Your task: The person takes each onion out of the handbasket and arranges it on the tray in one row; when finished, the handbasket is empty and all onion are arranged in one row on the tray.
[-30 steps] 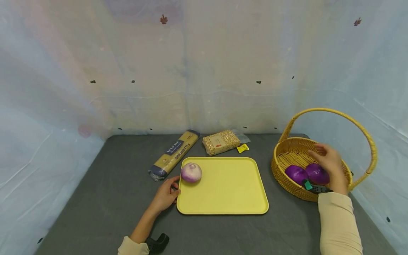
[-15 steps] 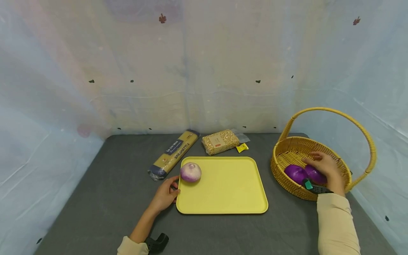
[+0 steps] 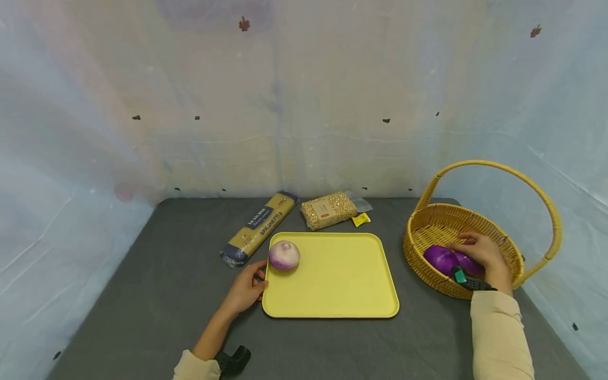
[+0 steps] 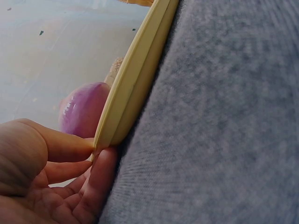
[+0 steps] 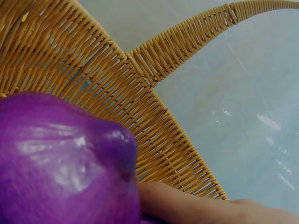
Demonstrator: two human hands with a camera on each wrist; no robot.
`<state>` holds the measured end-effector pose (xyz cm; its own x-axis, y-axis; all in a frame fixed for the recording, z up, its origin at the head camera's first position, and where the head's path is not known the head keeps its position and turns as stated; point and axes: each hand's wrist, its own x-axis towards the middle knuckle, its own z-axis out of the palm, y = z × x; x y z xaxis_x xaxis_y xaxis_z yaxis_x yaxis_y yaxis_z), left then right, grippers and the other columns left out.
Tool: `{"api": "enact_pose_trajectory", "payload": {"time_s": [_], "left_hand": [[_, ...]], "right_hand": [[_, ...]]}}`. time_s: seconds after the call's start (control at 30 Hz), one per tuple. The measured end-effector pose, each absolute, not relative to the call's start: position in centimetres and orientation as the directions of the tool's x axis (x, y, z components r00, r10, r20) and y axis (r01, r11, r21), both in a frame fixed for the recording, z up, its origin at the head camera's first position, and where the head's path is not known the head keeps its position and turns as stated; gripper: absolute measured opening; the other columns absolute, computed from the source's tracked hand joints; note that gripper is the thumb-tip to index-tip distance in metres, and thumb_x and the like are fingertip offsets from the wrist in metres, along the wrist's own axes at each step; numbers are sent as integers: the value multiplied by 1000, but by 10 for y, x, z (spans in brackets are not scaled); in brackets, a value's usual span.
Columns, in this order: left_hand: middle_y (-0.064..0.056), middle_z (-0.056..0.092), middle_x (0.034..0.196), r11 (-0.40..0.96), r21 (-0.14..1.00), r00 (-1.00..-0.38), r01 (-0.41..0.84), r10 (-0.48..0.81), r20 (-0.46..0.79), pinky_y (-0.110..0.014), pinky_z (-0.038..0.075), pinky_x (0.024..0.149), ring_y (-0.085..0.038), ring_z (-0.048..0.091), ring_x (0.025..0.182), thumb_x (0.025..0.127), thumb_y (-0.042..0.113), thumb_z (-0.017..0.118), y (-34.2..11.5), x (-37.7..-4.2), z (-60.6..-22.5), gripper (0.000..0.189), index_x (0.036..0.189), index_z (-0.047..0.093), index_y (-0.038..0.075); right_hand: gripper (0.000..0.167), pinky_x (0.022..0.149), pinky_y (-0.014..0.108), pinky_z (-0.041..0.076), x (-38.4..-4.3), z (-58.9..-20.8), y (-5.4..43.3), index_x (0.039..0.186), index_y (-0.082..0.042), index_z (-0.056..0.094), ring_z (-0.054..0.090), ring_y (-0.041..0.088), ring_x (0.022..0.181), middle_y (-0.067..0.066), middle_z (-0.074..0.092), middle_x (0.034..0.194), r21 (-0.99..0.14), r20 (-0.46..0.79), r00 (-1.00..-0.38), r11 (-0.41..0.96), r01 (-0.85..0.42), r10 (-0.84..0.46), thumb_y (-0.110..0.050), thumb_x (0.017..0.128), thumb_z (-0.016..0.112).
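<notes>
In the head view a yellow tray (image 3: 332,274) lies on the table, with a white-and-purple onion (image 3: 284,255) at its left end. My left hand (image 3: 246,287) pinches the tray's left rim, thumb above and fingers below, as the left wrist view shows. At the right stands a wicker basket (image 3: 429,282) holding a purple onion (image 3: 440,258) and a second purple onion (image 3: 471,264). My right hand (image 3: 484,254) reaches into the basket, its fingers curled over the second purple onion and partly covering it. A glossy purple onion (image 5: 60,163) fills the right wrist view's lower left, hiding the fingertips.
Behind the tray lie a spaghetti packet (image 3: 260,228), a bag of grains (image 3: 330,211) and a small yellow packet (image 3: 361,219). The basket's tall handle (image 3: 503,169) arches above the right hand. A plastic sheet (image 3: 304,105) hangs behind the table.
My right hand has come down inside the basket onto the right-hand purple onion, which it now covers more. The left hand keeps its hold on the tray.
</notes>
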<state>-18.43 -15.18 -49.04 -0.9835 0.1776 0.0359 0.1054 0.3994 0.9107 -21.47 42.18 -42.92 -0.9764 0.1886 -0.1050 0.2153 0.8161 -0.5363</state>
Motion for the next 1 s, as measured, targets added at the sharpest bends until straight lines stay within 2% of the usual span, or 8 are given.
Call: {"api": "enact_pose_trajectory", "payload": {"time_s": [0.13, 0.5, 0.6, 0.77, 1.0], "left_hand": [[-10, 50, 89, 415, 905, -985, 99, 172, 29, -24, 49, 43, -12, 49, 54, 81, -9, 61, -153, -185, -491, 48, 128, 50, -4], [-11, 51, 88, 433, 895, -984, 104, 174, 30, -24, 49, 43, -13, 49, 54, 81, -7, 61, -152, -185, -491, 47, 127, 51, -4], [-11, 51, 88, 430, 896, -984, 107, 176, 33, -25, 50, 43, -13, 49, 54, 81, -7, 61, -153, -185, -490, 47, 127, 51, -4], [-11, 50, 88, 417, 902, -983, 111, 178, 39, -25, 49, 43, -13, 49, 55, 82, -8, 60, -153, -186, -490, 47, 127, 50, -4], [-11, 50, 88, 411, 904, -982, 118, 184, 44, -25, 49, 42, -13, 49, 55, 81, -10, 60, -152, -185, -489, 47, 127, 51, -4]], "right_hand": [[75, 81, 54, 48, -213, -431, 421, 126, 8, 48, 49, 46, 102, 36, 47, 121, -535, -115, -977, 818, 212, 178, -52, 83, 62], [74, 87, 56, 44, -210, -425, 419, 125, 11, 44, 45, 44, 104, 35, 42, 123, -538, -179, -966, 804, 255, 187, -49, 85, 59], [71, 81, 49, 47, -209, -425, 419, 121, 10, 48, 48, 40, 100, 32, 47, 117, -546, -183, -964, 796, 262, 192, -49, 85, 60], [64, 66, 30, 48, -210, -426, 420, 111, 9, 56, 52, 29, 87, 23, 56, 103, -553, -173, -967, 794, 253, 187, -49, 84, 61], [64, 62, 27, 48, -209, -426, 421, 109, 6, 56, 53, 28, 84, 22, 55, 101, -560, -169, -964, 784, 266, 207, -52, 83, 61]]}}
